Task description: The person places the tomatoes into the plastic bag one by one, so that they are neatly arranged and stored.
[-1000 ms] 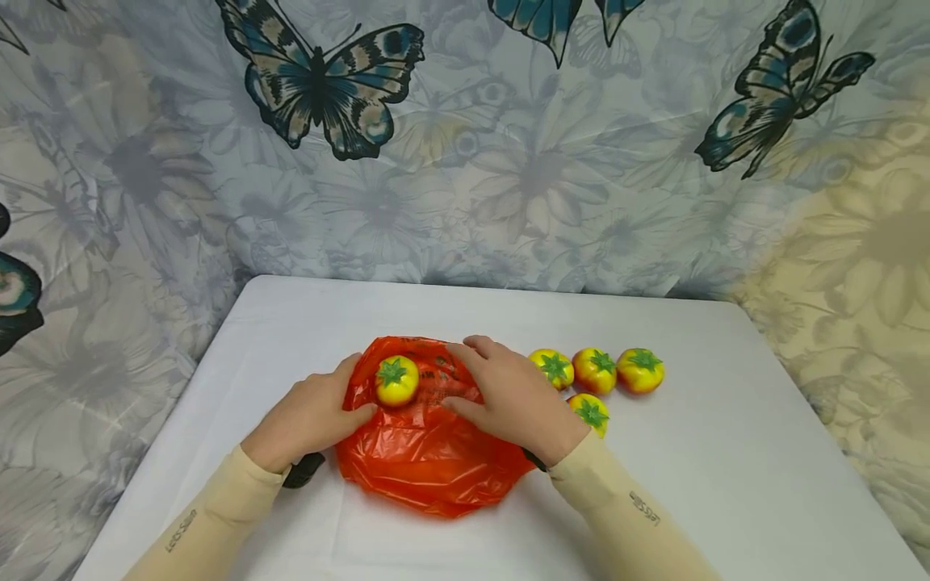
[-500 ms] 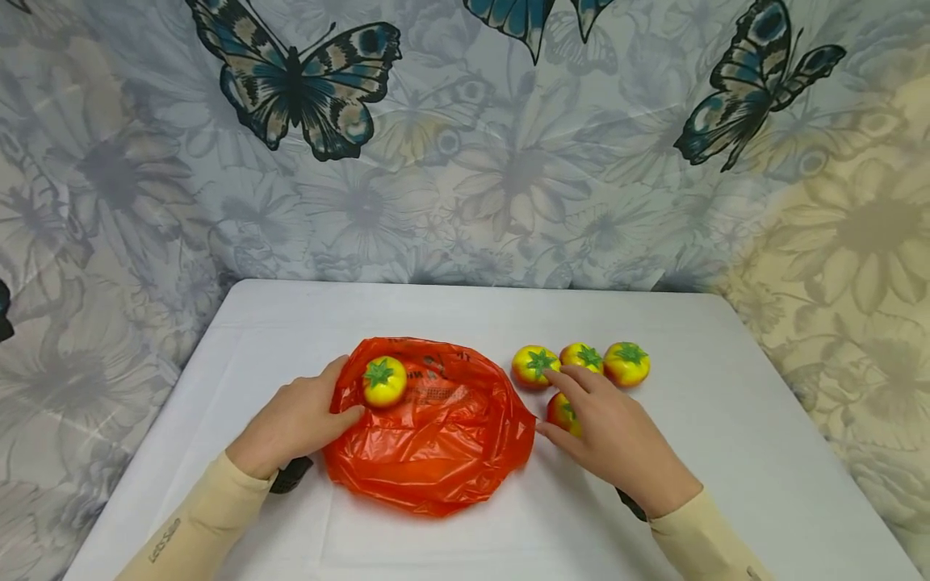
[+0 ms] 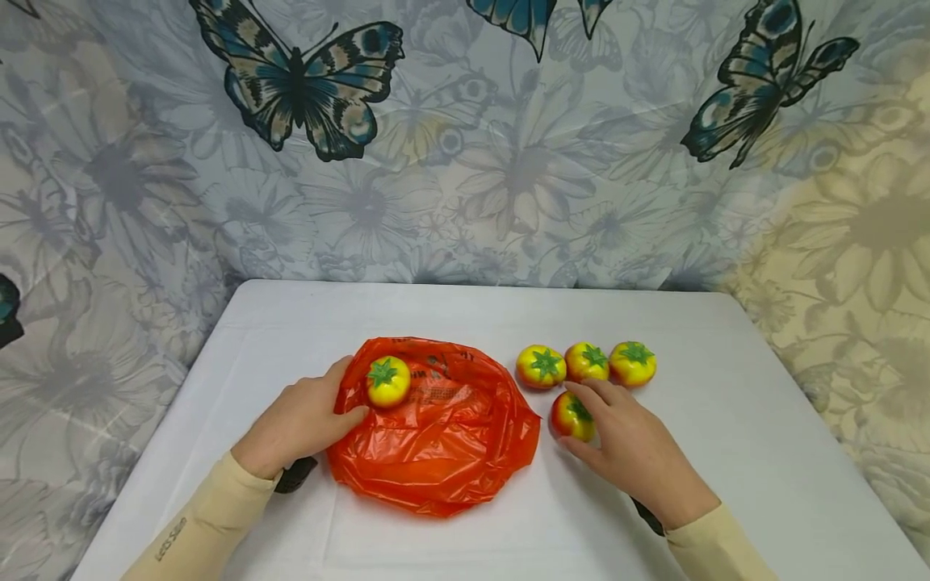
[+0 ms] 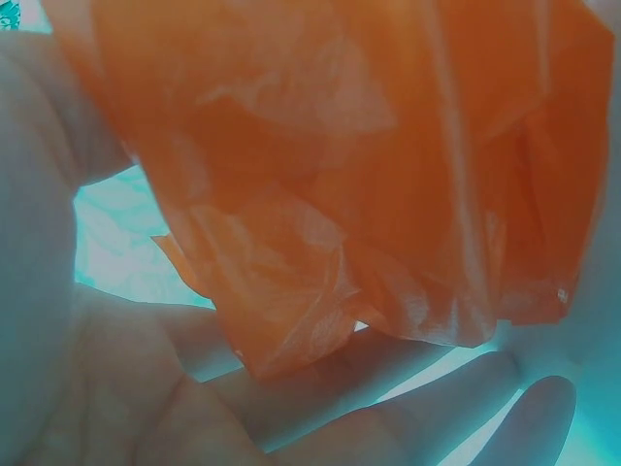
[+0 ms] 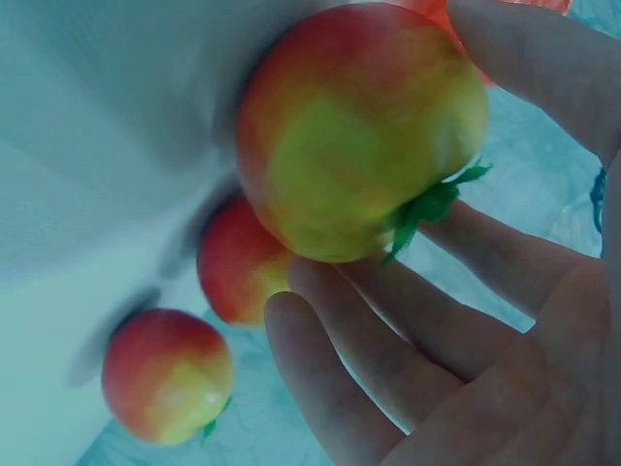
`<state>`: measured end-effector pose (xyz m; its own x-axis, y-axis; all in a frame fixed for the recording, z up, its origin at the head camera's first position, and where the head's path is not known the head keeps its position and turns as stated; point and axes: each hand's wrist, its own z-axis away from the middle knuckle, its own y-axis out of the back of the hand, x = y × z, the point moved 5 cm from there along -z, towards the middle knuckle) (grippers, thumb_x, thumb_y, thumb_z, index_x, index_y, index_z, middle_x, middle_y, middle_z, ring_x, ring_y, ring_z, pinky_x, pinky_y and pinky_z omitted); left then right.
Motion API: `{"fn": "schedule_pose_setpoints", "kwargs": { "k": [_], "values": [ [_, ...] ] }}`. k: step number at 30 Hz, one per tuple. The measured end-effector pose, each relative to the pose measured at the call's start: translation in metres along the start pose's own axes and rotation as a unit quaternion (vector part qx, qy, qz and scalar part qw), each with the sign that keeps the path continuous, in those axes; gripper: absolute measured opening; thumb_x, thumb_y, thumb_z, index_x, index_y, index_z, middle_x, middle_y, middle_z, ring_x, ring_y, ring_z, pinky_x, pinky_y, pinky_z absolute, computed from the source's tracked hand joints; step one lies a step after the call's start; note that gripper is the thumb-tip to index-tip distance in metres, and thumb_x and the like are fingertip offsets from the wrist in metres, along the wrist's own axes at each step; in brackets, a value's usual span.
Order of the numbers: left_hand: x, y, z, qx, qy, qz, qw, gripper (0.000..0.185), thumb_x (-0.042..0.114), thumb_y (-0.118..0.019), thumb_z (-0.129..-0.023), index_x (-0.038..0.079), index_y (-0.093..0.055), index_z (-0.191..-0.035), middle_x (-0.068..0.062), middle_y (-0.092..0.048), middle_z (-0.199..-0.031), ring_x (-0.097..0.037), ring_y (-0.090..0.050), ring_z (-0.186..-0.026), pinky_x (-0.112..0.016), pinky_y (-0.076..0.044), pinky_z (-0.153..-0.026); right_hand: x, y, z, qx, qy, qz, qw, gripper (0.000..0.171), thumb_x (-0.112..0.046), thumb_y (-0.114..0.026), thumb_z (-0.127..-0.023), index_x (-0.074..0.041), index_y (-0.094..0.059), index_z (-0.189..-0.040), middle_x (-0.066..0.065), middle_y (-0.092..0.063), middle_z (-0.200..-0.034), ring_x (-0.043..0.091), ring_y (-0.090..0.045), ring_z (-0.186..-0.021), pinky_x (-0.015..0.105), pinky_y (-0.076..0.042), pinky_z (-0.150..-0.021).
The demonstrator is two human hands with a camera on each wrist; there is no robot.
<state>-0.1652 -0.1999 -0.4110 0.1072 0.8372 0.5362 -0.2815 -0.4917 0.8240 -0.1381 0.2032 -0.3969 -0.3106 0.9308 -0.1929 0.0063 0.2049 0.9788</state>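
Right hand (image 3: pixel 626 445) moved to fruit (image 5: pixel 359 136), red-yellow, green-leaved

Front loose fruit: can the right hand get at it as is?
Likely yes: the right hand has thumb and fingers flanking the front loose fruit, nothing shows between, and the red bag stops short.
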Motion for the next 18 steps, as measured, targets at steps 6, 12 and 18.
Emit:
{"fn": "schedule_pose_setpoints", "kwargs": {
  "k": [6,12,18],
  "values": [
    [0.0008,-0.0001,0.0003,0.002,0.001,-0.001,1.0,0.082,0.035,-0.074,-0.098,0.007,-0.037,-0.165,-0.014,-0.079,-0.112,-0.017,-0.069,-0.075,-0.036,-0.056,-0.067,0.0017,-0.0044,-0.0004,-0.002,0.0,-0.004,1.0,0.074,-0.037,-0.094,-0.084,-0.01,-0.064,-0.147,0.013,-0.065,-0.138,0.036,-0.064,-0.126,0.058,-0.062,-0.094],
    [0.0007,-0.0007,0.0001,0.004,0.004,0.0,1.0,0.082,0.035,-0.075,-0.098,0.007,-0.037,-0.165,-0.014,-0.079,-0.113,-0.017,-0.068,-0.075,-0.036,-0.056,-0.067,0.0007,-0.007,-0.0008,0.0,-0.003,-0.001,1.0,0.073,-0.033,-0.095,-0.082,-0.011,-0.065,-0.145,0.012,-0.065,-0.138,0.035,-0.064,-0.127,0.057,-0.062,-0.095],
    [-0.0004,-0.0015,-0.0009,0.002,0.01,0.001,1.0,0.083,0.035,-0.075,-0.097,0.007,-0.036,-0.165,-0.015,-0.079,-0.114,-0.018,-0.067,-0.075,-0.035,-0.055,-0.066,-0.0028,-0.0021,-0.0015,-0.008,-0.009,0.003,1.0,0.072,-0.034,-0.095,-0.082,-0.013,-0.066,-0.145,0.012,-0.065,-0.138,0.036,-0.064,-0.127,0.058,-0.062,-0.094]
  ]
}}
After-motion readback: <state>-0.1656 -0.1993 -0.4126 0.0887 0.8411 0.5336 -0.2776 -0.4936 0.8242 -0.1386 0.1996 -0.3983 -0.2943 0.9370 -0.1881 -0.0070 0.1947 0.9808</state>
